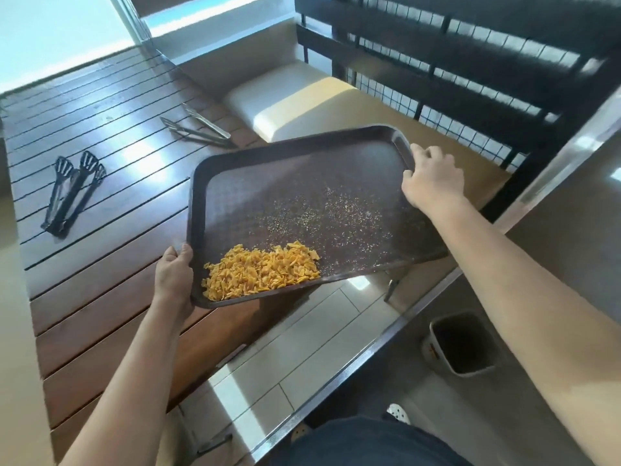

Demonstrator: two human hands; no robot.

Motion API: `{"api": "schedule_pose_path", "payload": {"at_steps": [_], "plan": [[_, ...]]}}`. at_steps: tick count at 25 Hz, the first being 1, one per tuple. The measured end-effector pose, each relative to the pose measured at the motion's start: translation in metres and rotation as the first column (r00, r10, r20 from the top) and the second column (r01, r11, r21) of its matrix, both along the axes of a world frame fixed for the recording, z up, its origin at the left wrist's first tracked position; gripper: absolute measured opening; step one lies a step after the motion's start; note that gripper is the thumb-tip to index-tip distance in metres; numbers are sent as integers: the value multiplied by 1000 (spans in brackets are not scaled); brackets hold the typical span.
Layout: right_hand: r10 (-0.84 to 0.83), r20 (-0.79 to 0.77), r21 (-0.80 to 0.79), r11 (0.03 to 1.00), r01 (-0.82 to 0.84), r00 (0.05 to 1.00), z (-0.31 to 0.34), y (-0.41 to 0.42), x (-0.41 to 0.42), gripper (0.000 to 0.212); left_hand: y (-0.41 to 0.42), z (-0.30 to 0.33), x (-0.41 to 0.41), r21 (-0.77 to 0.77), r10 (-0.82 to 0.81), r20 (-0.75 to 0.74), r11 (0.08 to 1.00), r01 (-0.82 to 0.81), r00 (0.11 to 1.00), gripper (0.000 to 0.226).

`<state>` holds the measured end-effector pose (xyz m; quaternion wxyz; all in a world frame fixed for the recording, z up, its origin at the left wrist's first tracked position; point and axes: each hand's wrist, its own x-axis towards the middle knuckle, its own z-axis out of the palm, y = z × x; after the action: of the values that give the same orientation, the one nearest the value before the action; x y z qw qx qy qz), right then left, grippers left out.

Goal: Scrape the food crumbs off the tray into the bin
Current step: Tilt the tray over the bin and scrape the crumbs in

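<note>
- Head view looks down on a dark brown tray (pixel 353 169) held in the air, partly over the edge of a slatted wooden counter (pixel 100 203) and partly over the pale tiled floor (pixel 302 348).
- Left hand (pixel 173 277) grips the tray's near left corner, thumb on top of the rim and fingers under it.
- Right hand (pixel 431 181) grips the far right corner, fingers curled over the rim.
- Both hands hold the tray tilted, its near left corner the lower one.
- Orange food crumbs (pixel 260 272) lie heaped in that low corner against the rim; a thin scatter of fine pale specks (pixel 336 210) is spread across the middle of the tray.
- A small pale bin (pixel 463 344) with a dark inside stands on the floor at lower right, beyond a metal-edged glass panel (pixel 386 334) and well apart from the tray.
- On the counter, black plastic tongs (pixel 72 193) lie at the left and metal tongs (pixel 198 127) lie farther back, just beyond the tray's far edge.
- A pale cushioned seat (pixel 289 102) sits past the counter, in front of a dark railing with wire mesh (pixel 470 79).
- At the bottom edge, dark clothing (pixel 369 442) and a white shoe (pixel 398 413) show.
</note>
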<state>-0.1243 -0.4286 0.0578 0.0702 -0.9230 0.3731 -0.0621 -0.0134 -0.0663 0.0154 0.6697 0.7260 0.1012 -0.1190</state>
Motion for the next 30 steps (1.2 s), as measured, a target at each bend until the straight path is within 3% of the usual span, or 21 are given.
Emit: {"api": "schedule_pose_path", "payload": {"at_steps": [7, 9, 12, 17, 21, 26, 28, 30], "plan": [[186, -131, -62, 979, -195, 974, -10, -81, -5, 51, -94, -11, -3, 181, -277, -37, 943, 279, 960, 26], [206, -199, -30, 976, -216, 958, -15, -106, -12, 49, -121, -11, -8, 165, -326, -73, 928, 334, 943, 23], [218, -248, 147, 971, -186, 944, -20, -145, -35, 49, -162, -11, -18, 134, -396, -98, 904, 406, 913, 21], [179, -181, 130, 979, -157, 967, -40, -195, -83, 40, -210, -15, -35, 136, -495, -116, 851, 507, 861, 22], [112, -42, 147, 984, -104, 993, -55, -213, -119, 36, -244, -28, -45, 170, -496, -168, 837, 520, 852, 26], [-12, -6, 191, 981, 13, 1000, -81, -234, -170, 35, -283, -48, -43, 305, -463, -216, 805, 510, 860, 26], [-80, 7, 189, 979, 77, 997, -91, -243, -191, 37, -295, -52, -45, 311, -458, -153, 818, 483, 875, 25], [-152, 12, 172, 974, 148, 988, -105, -253, -214, 38, -308, -50, -56, 415, -443, 9, 817, 400, 896, 26]]}}
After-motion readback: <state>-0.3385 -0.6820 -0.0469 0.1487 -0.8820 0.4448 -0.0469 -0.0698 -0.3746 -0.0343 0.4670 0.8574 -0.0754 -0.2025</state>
